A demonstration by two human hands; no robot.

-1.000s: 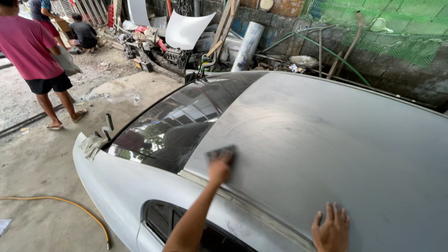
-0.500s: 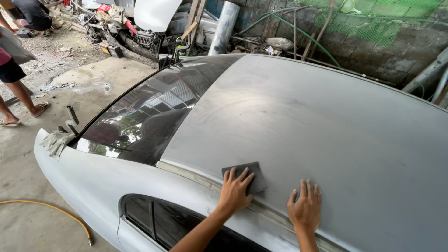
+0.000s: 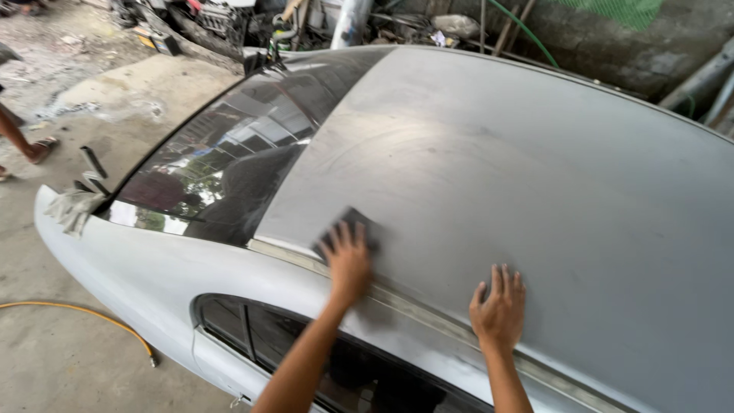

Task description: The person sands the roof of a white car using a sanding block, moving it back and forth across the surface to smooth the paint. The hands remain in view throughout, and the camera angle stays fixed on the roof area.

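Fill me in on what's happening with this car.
A person leans over a grey car roof. The left hand presses a dark sanding pad flat on the roof near its front corner, beside the windshield. The right hand rests open on the roof edge. A rag lies on the car below the windshield.
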